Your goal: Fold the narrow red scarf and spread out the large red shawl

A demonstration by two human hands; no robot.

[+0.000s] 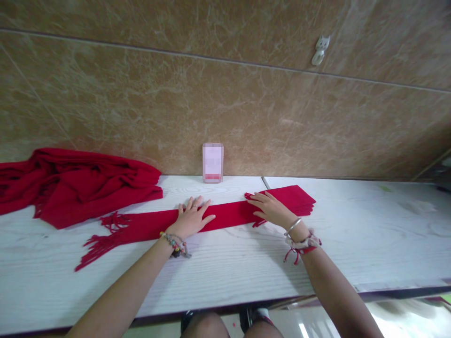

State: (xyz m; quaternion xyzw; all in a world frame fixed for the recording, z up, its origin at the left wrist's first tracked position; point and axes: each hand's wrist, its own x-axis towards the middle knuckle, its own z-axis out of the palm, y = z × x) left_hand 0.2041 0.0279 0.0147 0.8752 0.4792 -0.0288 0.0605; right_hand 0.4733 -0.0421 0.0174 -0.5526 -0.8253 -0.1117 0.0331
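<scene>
A long red scarf (pixel 151 224) lies flat across the white table, its fringed end spread out at the left. My left hand (pixel 192 218) rests palm down on the scarf's middle with the fingers spread. To the right, my right hand (pixel 269 206) lies with fingers stretched out where the scarf meets a folded red scarf stack (pixel 296 197). Short fringe shows beside the fingers of that hand. Whether the long scarf runs on under the folded layers is hidden.
A heap of crumpled red scarves (pixel 95 183) lies at the back left against the brown tiled wall (pixel 176 103). A phone (pixel 213 162) leans upright on the wall. The white table (pixel 218 272) has its front edge close to my knees. A white cat-shaped hook (pixel 320 50) is on the wall.
</scene>
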